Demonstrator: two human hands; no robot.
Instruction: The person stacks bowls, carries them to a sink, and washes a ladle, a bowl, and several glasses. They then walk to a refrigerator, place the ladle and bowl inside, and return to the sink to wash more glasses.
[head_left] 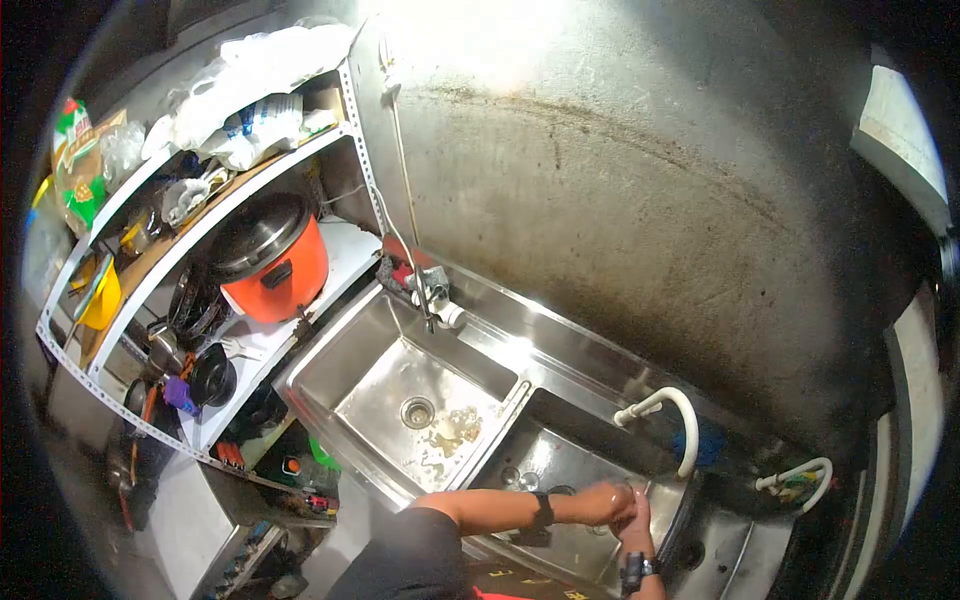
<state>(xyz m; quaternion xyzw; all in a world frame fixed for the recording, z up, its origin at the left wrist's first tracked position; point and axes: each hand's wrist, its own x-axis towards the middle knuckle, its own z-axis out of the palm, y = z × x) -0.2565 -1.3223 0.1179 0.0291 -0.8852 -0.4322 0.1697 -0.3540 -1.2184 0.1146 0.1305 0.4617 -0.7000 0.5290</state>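
My left hand (pixel 604 503), with a black band on its wrist, is closed and pressed against my right hand (pixel 636 515) over the middle sink basin (pixel 570 452). My right hand, below a dark watch, is also closed, its fingers partly hidden behind the left. A thin pale streak shows just above the right hand; I cannot tell whether it is water or an object. The white curved faucet (pixel 688 425) ends just above and to the right of both hands. Small clear round items (pixel 520 480) lie in the basin, left of my hands.
The left basin (pixel 370 395) has food scraps (pixel 455 428) beside its drain. A second white faucet (pixel 825 480) stands over the right basin (pixel 745 535). A metal shelf at left holds an orange pot (pixel 280 270), pans and bags. A concrete wall rises behind the sinks.
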